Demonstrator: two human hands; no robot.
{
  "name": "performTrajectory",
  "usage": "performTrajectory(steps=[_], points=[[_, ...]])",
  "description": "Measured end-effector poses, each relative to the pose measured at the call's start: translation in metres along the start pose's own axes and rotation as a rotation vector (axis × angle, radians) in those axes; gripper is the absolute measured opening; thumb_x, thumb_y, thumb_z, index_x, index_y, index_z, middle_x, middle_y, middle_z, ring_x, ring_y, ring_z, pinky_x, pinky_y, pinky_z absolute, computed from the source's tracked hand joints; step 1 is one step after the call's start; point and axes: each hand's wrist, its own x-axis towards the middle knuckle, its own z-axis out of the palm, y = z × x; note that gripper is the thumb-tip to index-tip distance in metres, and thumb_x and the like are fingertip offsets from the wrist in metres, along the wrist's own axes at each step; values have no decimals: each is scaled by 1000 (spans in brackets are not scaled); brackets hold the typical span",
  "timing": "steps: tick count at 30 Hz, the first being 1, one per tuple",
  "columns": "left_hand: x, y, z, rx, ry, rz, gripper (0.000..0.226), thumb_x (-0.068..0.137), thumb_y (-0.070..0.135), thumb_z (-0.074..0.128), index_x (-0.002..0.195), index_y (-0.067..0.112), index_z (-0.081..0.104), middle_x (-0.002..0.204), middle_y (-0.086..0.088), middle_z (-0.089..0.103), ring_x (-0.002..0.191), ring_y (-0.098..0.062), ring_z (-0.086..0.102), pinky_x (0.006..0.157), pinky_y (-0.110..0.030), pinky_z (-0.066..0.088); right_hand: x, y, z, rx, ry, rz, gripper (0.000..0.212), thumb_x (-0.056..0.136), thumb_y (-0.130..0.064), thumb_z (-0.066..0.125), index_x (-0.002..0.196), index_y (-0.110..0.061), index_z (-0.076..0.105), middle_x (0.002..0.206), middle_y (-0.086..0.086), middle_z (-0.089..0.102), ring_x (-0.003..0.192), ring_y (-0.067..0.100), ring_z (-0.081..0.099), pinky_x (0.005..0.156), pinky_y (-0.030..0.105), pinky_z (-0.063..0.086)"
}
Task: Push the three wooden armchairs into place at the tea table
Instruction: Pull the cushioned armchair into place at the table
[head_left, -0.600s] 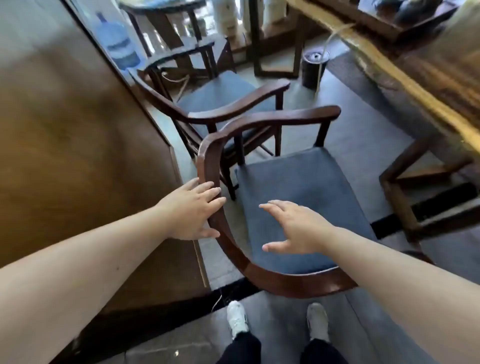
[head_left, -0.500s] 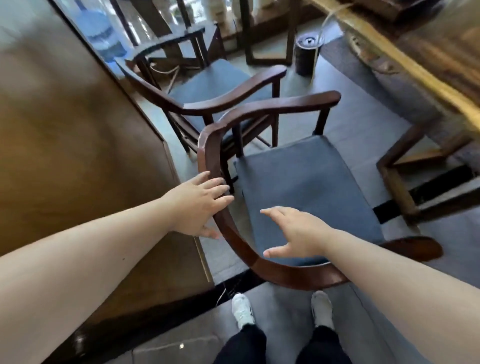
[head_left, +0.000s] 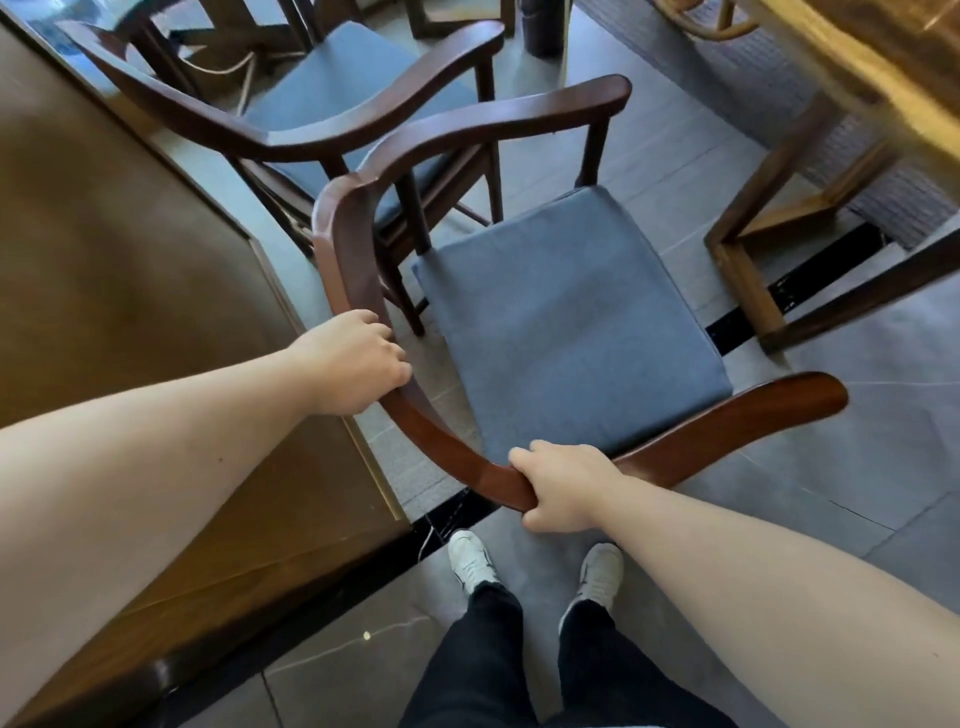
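A dark wooden armchair (head_left: 566, 317) with a blue-grey seat cushion stands right in front of me, its curved back rail nearest to me. My left hand (head_left: 353, 364) is closed around the left part of that rail. My right hand (head_left: 563, 486) grips the rail's rear middle. A second armchair (head_left: 337, 88) of the same kind stands just behind it to the upper left, their arms almost touching. The tea table (head_left: 852, 67), a thick light-wood slab, fills the upper right, with its dark wooden leg frame (head_left: 748, 249) beside the near chair.
A brown wooden panel (head_left: 130, 312) runs along my left side, close to the chair's left arm. A dark cylindrical bin (head_left: 543, 26) stands on the grey tile floor at the top. My feet in white shoes (head_left: 535, 566) are just behind the chair.
Both hands, open and hovering over the back rail before, have come down and closed on it. The view has tilted down and closer to the chair.
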Motion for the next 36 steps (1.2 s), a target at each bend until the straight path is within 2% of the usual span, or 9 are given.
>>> performTrajectory(steps=[5,9,15,21,24,29,31,33,36], points=[[9,18,-15,-47,8,-26,25,87,24,48,105,25,64,109,5,68,105,-21,58,95,-39,42,-18,19,-6,-20,-58,-13,40,69,-43,64,89,-28,33,87,-1,41,86,31,58,62,35,34],[25,57,-40,-138,60,1,17,88,23,48,97,24,63,99,5,69,94,-22,61,85,-40,47,-51,58,-10,-66,-155,59,41,63,-44,65,90,-31,37,84,-4,40,83,29,57,61,34,34],[68,120,-84,-191,167,59,9,90,29,51,90,21,57,89,2,68,84,-26,62,69,-33,42,-105,128,-25,-137,-316,201,52,64,-37,71,111,-29,52,102,1,50,94,27,61,68,33,45],[98,141,-105,-193,185,122,23,90,43,53,95,21,52,94,4,66,87,-25,60,68,-34,42,-130,165,-38,-169,-396,231,58,62,-35,79,112,-27,50,100,1,44,95,29,60,77,41,52],[94,124,-97,-215,211,150,30,89,49,51,96,20,50,92,3,63,86,-25,58,68,-36,45,-133,166,-36,-179,-361,208,56,63,-36,75,113,-27,51,103,2,48,93,28,59,78,41,52],[81,65,-67,-282,309,224,28,83,40,49,96,17,57,93,-1,66,85,-28,60,70,-41,50,-141,141,-39,-27,-215,290,61,69,-39,71,123,-25,46,112,6,54,102,28,57,79,34,44],[82,40,-57,-251,311,258,33,82,42,44,101,19,58,95,1,67,87,-27,60,71,-41,50,-140,117,-41,92,-101,325,67,70,-43,70,128,-26,42,114,3,54,103,25,56,84,36,46],[83,21,-48,-222,321,277,29,81,39,51,100,18,58,92,1,66,83,-26,60,67,-39,50,-135,88,-41,158,46,342,66,69,-43,67,129,-28,43,115,0,56,103,21,55,86,38,47],[87,-7,-40,-212,312,273,24,77,28,63,98,18,59,88,1,66,80,-26,61,66,-39,50,-118,44,-31,243,348,366,51,72,-34,69,119,-26,53,111,-3,60,103,18,58,87,39,49]])
